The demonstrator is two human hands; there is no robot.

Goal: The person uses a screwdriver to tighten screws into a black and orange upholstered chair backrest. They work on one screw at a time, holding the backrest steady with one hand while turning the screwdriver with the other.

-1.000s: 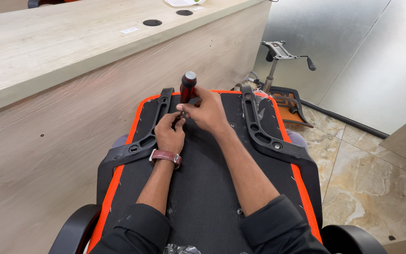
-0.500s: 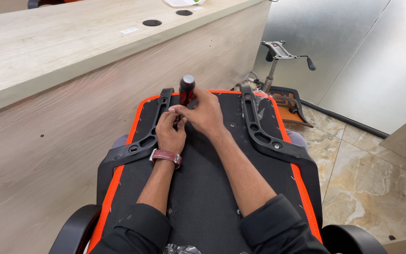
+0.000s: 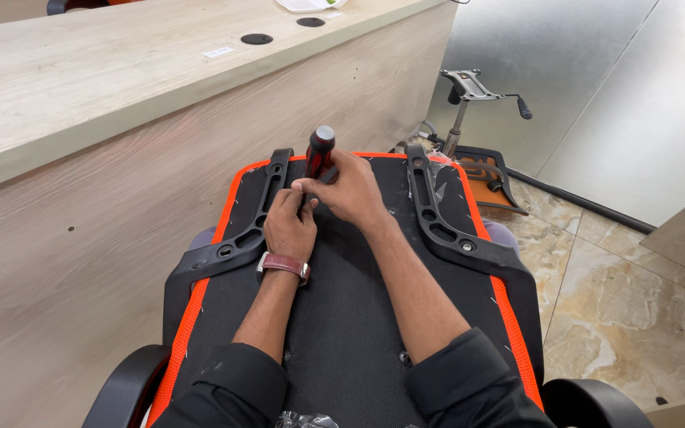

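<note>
A black chair seat with orange trim lies underside up in front of me, with two black plastic brackets along its sides. My right hand grips a red and black screwdriver, which stands nearly upright near the seat's far edge. My left hand, with a brown strap on the wrist, rests just below it with fingertips pinched at the screwdriver's lower end. The tip is hidden by my fingers.
A light wooden desk runs along the left, close to the seat. A chair gas-lift mechanism stands on the marble floor beyond, next to an orange and black part. Black armrests show at the bottom corners.
The screwdriver handle has tilted slightly and my right hand has shifted a little around it. My left hand stays at its base.
</note>
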